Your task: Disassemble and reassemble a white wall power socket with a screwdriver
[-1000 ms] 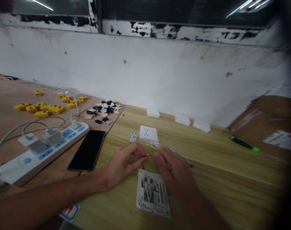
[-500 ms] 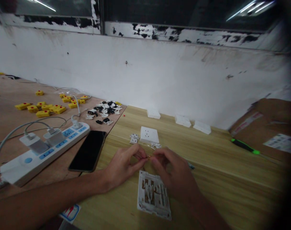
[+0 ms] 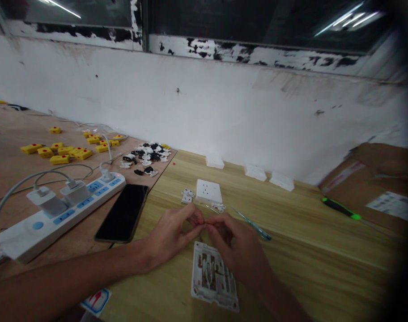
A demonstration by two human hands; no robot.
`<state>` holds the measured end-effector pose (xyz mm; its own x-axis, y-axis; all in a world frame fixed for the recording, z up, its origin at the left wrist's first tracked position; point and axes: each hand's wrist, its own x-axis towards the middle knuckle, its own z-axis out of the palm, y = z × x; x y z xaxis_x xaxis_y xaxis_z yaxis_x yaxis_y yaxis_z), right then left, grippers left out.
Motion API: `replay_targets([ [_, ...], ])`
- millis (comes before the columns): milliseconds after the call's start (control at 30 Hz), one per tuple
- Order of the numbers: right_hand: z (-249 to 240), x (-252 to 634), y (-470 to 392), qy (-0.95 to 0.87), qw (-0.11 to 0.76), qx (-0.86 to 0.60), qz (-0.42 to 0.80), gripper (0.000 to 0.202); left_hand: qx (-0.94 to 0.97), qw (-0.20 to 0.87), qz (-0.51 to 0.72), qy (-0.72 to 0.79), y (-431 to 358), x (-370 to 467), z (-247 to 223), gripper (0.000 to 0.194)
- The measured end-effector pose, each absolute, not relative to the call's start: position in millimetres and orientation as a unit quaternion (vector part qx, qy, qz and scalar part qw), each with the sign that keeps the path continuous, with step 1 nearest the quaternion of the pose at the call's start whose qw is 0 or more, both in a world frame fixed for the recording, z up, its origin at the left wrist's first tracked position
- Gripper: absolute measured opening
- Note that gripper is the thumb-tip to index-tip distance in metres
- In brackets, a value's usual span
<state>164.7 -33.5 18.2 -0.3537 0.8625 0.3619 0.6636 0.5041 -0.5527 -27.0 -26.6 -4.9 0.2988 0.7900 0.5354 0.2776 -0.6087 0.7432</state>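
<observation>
Fingers (image 3: 193, 213) together, white housing (image 3: 213, 281), blurred box label (image 3: 393, 206)

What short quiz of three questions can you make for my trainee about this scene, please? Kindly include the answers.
1. True or false: the phone lies to the left of the open white panel.
2. Which lies beside the cardboard box? A) yellow blocks B) black-and-green screwdriver C) phone
3. Where are the fingers of the left hand and right hand, compared with each other?

Key: 1. True. 2. B. 3. Close together at the tips, just beyond the panel; anything between them is hidden.
</observation>
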Motion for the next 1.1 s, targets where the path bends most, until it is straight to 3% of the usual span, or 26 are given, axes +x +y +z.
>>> replay_targets([
  [133,20.3,167.5,-31.8,-0.793,0.315,-0.497,0.158,0.039,0.758,0.272,0.476,0.353,-26.8,-26.8,-5.3,0.005],
  [233,21.8,167.6,-32.0,-0.794,0.333,-0.478,0.175,0.019,0.761,0.273,0.473,0.35,-26.7,-27.5,-4.7,0.005],
  [333,20.5,166.1,-32.3,-0.815,0.308,-0.464,0.16,0.014,0.764,0.272,0.471,0.348,-26.0,-27.9,-4.9,0.006],
  [467,18.4,167.5,-30.9,-0.817,0.292,-0.487,0.101,0.038,0.761,0.271,0.475,0.349,-25.9,-27.5,-5.6,0.006],
  [667,21.4,166.4,-30.6,-0.834,0.292,-0.45,0.126,0.013,0.769,0.263,0.466,0.349,-26.8,-27.7,-4.5,0.005],
  [833,23.0,168.9,-30.1,-0.83,0.275,-0.48,0.075,0.034,0.768,0.257,0.47,0.352,-25.7,-27.9,-6.7,0.005],
  [967,24.4,171.1,-30.7,-0.832,0.297,-0.455,0.108,0.011,0.767,0.261,0.467,0.354,-25.7,-27.7,-5.8,0.003],
  [1100,23.5,168.9,-30.0,-0.856,0.287,-0.412,0.121,0.01,0.766,0.269,0.462,0.357,-26.7,-27.1,-3.7,0.004],
])
